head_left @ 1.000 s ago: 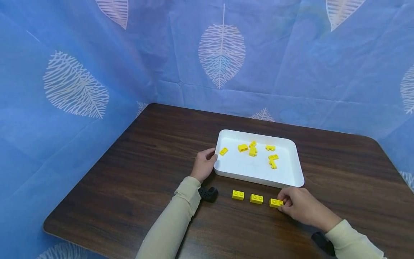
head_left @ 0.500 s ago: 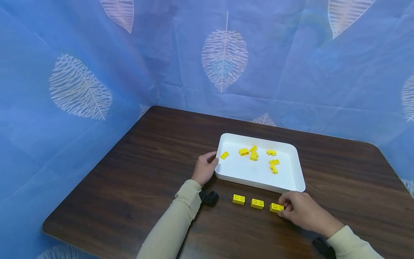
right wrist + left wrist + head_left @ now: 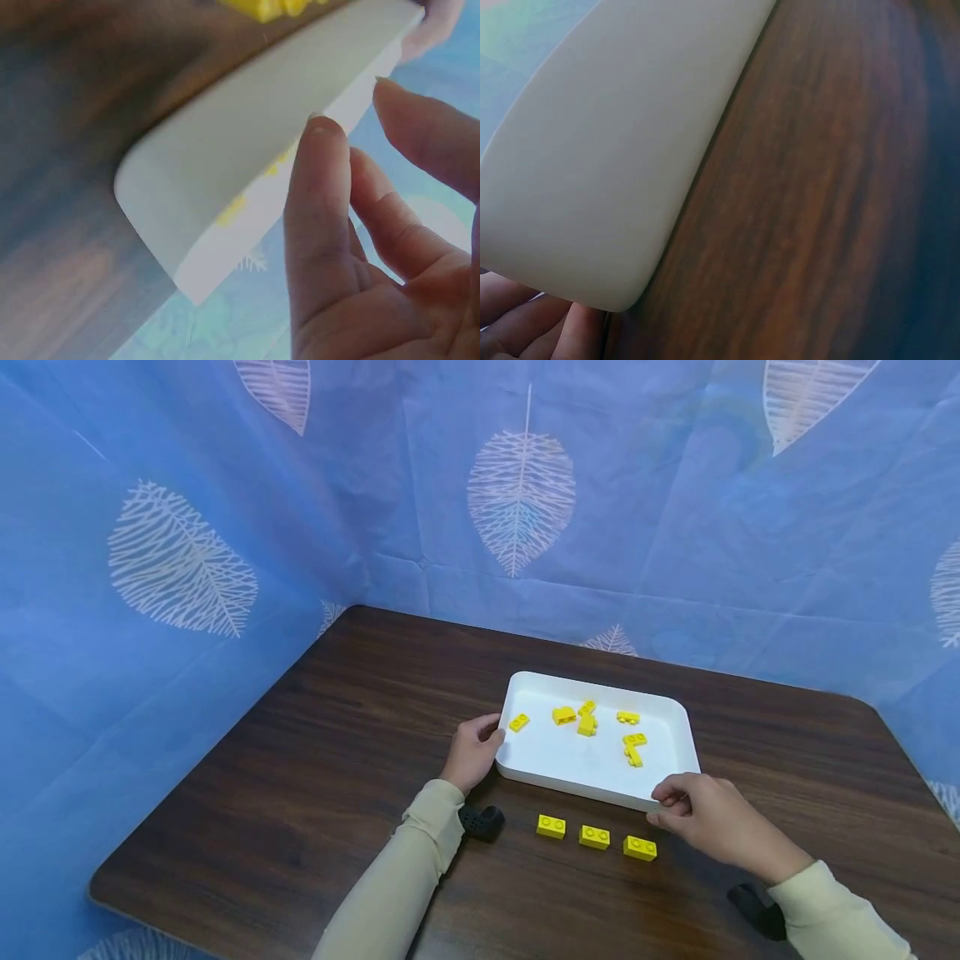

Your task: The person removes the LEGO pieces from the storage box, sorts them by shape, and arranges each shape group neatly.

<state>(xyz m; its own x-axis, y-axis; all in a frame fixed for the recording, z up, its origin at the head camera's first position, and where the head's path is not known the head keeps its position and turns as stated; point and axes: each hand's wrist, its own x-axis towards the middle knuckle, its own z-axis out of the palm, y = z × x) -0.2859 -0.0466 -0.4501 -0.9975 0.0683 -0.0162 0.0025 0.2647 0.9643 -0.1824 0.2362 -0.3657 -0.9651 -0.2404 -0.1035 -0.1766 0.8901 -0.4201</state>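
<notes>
My left hand [image 3: 471, 753] touches the outside of the white tray's [image 3: 585, 783] left end, thumb and fingers at the wall. In the left wrist view its fingers [image 3: 525, 319] show beside the tray corner, their tips partly hidden. My right hand [image 3: 708, 814] hovers at the tray's near right corner, overlapping the rim in the head view. The right wrist view shows its thumb and forefinger apart, with nothing between them. Three yellow two-stud toy bricks stand in a spaced row before the tray: a left brick [image 3: 551, 827], a middle brick [image 3: 595, 837] and a right brick [image 3: 640, 848].
Several yellow bricks lie scattered in the tray, among them one brick [image 3: 518, 722] near its left wall and another brick [image 3: 627, 717] toward the right. The dark wooden table [image 3: 315, 760] backs onto a blue leaf-patterned cloth [image 3: 420, 468]. Black wrist cameras sit below both hands.
My right hand has let go of the right-hand brick and moved up and slightly right to the tray's near corner. The brick stays in the row. My left hand keeps its place.
</notes>
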